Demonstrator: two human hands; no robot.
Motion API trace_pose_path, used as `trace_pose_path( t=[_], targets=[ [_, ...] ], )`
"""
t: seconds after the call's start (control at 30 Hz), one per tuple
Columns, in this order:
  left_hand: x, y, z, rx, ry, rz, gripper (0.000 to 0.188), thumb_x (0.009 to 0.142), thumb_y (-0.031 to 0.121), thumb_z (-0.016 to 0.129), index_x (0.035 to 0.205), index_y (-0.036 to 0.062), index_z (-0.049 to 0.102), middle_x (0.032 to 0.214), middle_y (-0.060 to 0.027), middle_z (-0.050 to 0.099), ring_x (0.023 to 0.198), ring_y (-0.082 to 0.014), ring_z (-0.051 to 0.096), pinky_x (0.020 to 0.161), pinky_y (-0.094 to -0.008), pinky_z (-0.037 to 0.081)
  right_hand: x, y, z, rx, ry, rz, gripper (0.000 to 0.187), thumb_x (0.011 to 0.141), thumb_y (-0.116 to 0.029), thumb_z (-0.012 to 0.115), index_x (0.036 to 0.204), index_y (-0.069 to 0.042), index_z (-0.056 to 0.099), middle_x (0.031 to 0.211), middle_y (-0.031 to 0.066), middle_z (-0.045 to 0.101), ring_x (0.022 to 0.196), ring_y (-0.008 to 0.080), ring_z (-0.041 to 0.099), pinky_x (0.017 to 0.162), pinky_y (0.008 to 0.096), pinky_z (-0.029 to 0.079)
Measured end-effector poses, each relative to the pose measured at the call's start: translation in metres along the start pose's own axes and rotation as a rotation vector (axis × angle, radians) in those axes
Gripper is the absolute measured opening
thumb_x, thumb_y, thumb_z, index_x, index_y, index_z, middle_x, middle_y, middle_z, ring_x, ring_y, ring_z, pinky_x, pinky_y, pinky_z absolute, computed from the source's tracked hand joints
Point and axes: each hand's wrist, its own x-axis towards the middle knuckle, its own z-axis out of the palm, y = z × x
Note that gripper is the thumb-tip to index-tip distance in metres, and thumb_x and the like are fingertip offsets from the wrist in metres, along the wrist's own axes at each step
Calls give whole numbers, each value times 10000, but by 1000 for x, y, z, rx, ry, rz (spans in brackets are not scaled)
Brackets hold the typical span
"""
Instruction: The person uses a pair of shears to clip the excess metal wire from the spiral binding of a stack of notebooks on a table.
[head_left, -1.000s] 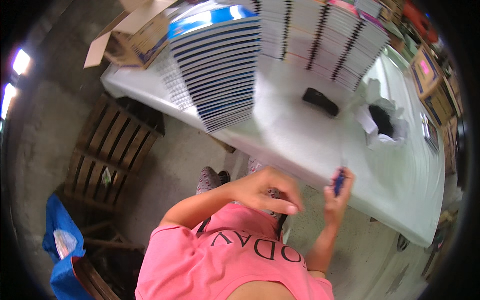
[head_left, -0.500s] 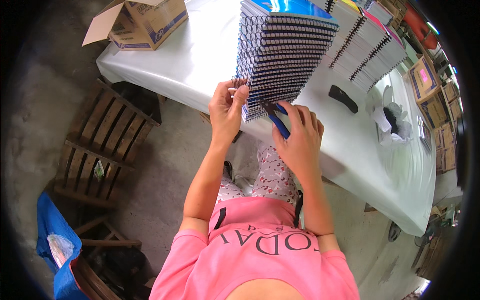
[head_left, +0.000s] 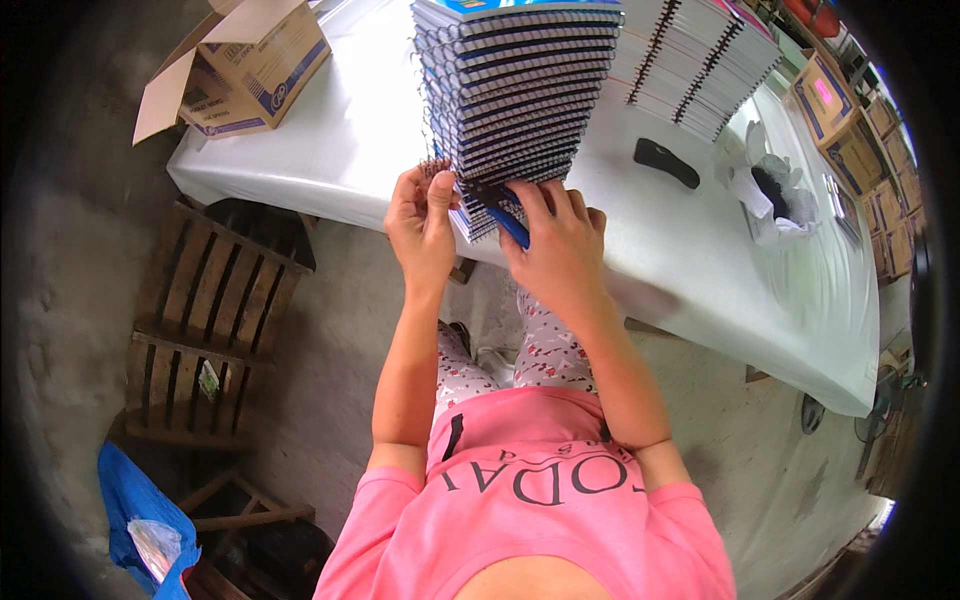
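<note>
A tall stack of spiral-bound notebooks (head_left: 515,95) with blue covers stands at the table's near edge, its coils facing me. My right hand (head_left: 560,235) grips blue-handled pliers (head_left: 508,222). Their dark jaws are against the coils low on the stack; what lies between the jaws is hidden. Beside the stack's lower left corner, my left hand (head_left: 422,230) is closed in a pinch, thumb up, close to the coil ends. Whatever its fingers hold is too small to make out.
On the white-covered table (head_left: 350,140) are an open cardboard box (head_left: 245,75), more spiral-bound books (head_left: 690,60), a black elongated object (head_left: 667,163) and crumpled wrapping (head_left: 765,200). A slatted wooden chair (head_left: 215,320) stands left. Stacked cartons (head_left: 850,130) are at the right.
The view has shifted, so the stack and table sit further left. My right fingers have closed further round the pliers, whose handles look nearer together. My left hand stays by the stack's corner.
</note>
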Motion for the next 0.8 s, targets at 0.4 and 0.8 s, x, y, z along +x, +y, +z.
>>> trace_pose_path(
  t=[0.4,0.8],
  targets=[
    [0,-1,1,52,-18,25,213,934,194,587,970,-15,598,800,-27,601,666,-65,497,612,-200,411,-1,7,4,67,-64,40,329,687,-175,703,992,-126,591,794,74,601,723,288,641,690,397,511],
    [-5,3,1,-25,-21,-63,266,948,239,566,982,-23,598,813,-38,607,657,-73,484,613,-203,400,3,-4,-10,-27,82,8,444,669,-205,727,1085,-144,585,947,45,554,915,241,560,813,440,395]
  ],
)
